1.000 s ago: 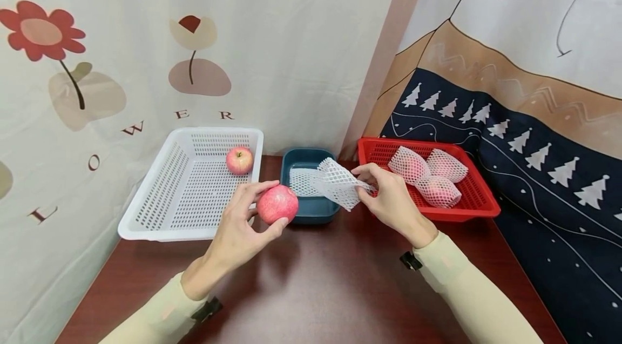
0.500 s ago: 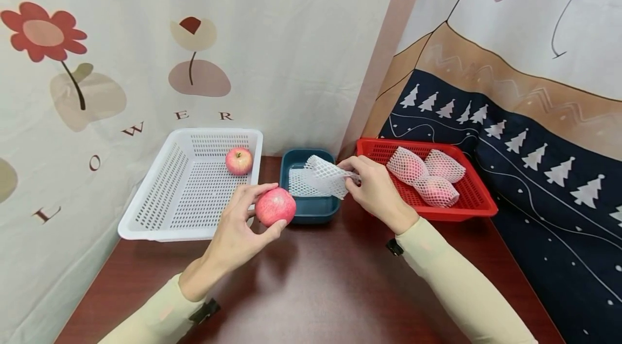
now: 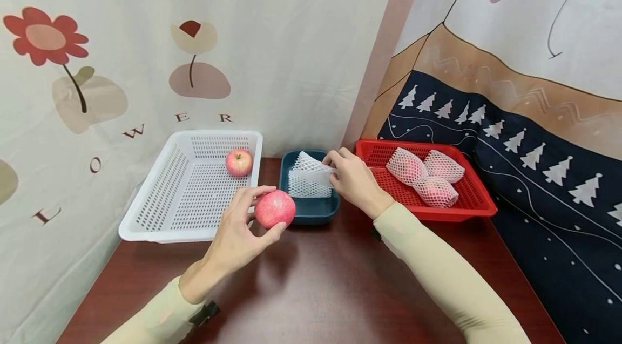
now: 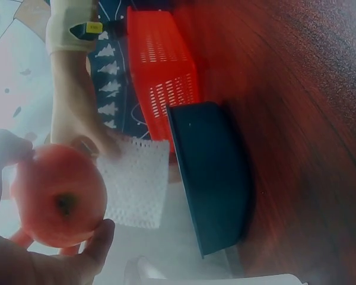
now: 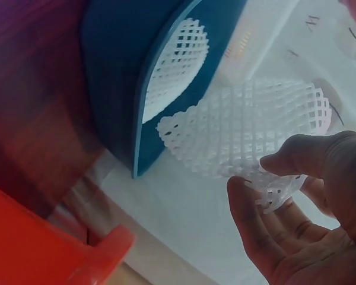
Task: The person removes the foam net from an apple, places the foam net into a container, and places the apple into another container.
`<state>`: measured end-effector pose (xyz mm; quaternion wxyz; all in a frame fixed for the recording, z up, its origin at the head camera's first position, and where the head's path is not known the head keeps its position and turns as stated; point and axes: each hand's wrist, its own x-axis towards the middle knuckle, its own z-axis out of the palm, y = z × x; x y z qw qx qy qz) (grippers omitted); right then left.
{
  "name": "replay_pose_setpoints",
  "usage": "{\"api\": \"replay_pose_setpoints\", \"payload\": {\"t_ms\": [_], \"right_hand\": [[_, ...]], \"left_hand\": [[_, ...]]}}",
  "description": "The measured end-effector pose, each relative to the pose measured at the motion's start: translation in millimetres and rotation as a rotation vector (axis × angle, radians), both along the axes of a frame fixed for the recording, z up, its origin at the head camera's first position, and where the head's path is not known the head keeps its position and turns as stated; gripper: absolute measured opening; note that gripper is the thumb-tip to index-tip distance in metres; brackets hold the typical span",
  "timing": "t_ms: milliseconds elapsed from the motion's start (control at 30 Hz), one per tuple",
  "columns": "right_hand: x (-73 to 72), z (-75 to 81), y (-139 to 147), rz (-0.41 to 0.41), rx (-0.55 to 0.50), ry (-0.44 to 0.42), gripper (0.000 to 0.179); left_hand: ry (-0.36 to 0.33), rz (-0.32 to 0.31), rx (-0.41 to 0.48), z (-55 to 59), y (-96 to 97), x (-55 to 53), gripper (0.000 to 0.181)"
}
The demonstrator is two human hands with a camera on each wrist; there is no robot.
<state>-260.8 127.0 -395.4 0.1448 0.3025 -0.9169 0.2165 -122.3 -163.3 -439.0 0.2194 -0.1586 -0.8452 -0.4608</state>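
Shifted left: foam net (image 5: 249, 127), end-pinched by my right hand (image 3: 353, 179) over blue tray (image 3: 316, 209) | apple (image 3: 275, 209): fingertip-held in my left hand (image 3: 238, 230) near tray, likely to leave most exposed

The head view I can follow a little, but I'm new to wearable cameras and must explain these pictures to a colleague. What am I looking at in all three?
There is no machine here: someone works bare-handed. The widest picture comes from a camera worn on the head, looking forward and down. The other two come from cameras on the left and right wrists, so the scene looks turned there.

On the dark table stand a white basket with one loose apple, a blue container with white foam netting inside, and a red basket with three net-wrapped apples.

The left hand holds a bare apple. The right hand pinches another foam net close to the blue container.
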Motion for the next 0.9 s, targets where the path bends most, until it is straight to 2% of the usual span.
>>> {"api": "replay_pose_setpoints", "payload": {"t_ms": [267,433,700,800,900], "right_hand": [[-13.0,-8.6,-14.3,-0.003,0.115,-0.001,0.026],[-18.1,-14.9,-23.1,-0.001,0.211,0.036,0.026],[-18.7,-27.7,-33.6,0.091,0.446,0.123,0.022],[-17.0,-30.5,-34.6,0.126,0.503,0.093,0.022],[-14.7,-30.6,-33.6,0.157,0.531,0.012,0.026]], "left_hand": [[-0.025,0.005,0.000,0.7,-0.6,3.6,0.077],[-0.035,0.009,-0.004,0.6,-1.2,4.9,0.079],[-0.029,0.010,-0.006,-0.3,-0.4,4.7,0.079],[-0.038,0.012,-0.002,-0.4,-0.6,4.6,0.079],[-0.041,0.014,-0.002,-0.6,-0.8,4.4,0.079]]}}
